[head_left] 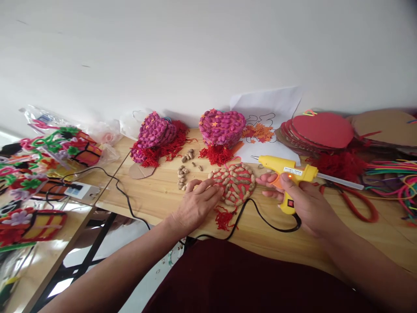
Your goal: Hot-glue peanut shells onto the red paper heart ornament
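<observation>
A red cardboard shape covered with peanuts (237, 180) lies on the table before me, a red yarn tassel (224, 218) at its lower edge. My left hand (199, 204) reaches over its left side, fingers drawn together and fingertips down on the peanuts; anything under them is hidden. In my right hand (301, 202) is a yellow hot glue gun (276, 163), its nozzle pointing left above the shape's upper right edge. A clear glue stick (340, 181) sticks out of the gun's back. Loose peanuts (183, 174) lie to the left of the shape.
Purple heart-shaped pieces (222, 126) with red tassels stand near the wall. Orange foam stars (259, 131) lie on white paper. At right are stacked red cardboard shapes (325, 129), red-handled scissors (365, 213) and colourful cords (391, 182). A black cable (127, 200) runs from a power strip (82, 190).
</observation>
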Demonstrator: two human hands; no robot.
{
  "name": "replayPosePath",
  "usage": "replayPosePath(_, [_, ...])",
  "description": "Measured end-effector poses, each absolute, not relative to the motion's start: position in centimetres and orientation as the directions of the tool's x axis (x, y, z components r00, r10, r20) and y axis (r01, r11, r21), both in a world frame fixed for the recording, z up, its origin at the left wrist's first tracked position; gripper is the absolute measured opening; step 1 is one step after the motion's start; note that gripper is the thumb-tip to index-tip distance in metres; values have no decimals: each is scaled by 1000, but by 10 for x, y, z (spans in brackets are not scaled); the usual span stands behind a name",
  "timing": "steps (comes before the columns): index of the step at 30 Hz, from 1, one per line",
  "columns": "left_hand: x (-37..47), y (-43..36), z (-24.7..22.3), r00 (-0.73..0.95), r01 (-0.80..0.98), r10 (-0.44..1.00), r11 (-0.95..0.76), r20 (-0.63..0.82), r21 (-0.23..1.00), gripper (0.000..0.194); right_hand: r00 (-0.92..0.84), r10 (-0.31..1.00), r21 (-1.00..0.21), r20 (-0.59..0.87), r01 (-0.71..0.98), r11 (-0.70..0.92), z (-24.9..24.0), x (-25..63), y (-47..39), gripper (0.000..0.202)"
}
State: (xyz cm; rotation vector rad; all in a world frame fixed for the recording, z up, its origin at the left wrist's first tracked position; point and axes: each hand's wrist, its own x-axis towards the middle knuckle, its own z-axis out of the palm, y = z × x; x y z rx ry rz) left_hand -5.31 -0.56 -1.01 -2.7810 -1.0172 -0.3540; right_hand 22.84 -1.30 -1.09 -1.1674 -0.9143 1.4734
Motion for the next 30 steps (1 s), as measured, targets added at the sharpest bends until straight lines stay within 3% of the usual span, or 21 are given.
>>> replayPosePath(6, [-68,1,-7,640,728,687,-686,343,15,39,-15,983,-943,-184,-279,-181,-6,229,-14,27])
replayPosePath(10, [-71,-8,-2,523,748,756,-629,394,213,34,-27,980,-935,-199,-293,-198,-7,231,-15,26])
replayPosePath(14, [-64,-20,-4,528,679,769,-637,361,364,27,-33,973,-936,-227,-270,-227,-9,233,-15,26])
replayPosePath(20, [-48,-29,-12,651,603,702,-709,289,366,31,-33,974,-937,-223,-267,-224,-9,233,-14,26])
replayPosePath(27, [-50,-33,-6,675,574,697,-703,243,420,28,-65,977,-940,-205,-264,-215,-5,235,-16,26])
replayPosePath(30, [-43,-26,2,639,579,713,-693,288,430,17,-75,977,-939,-199,-270,-212,-5,235,-17,25])
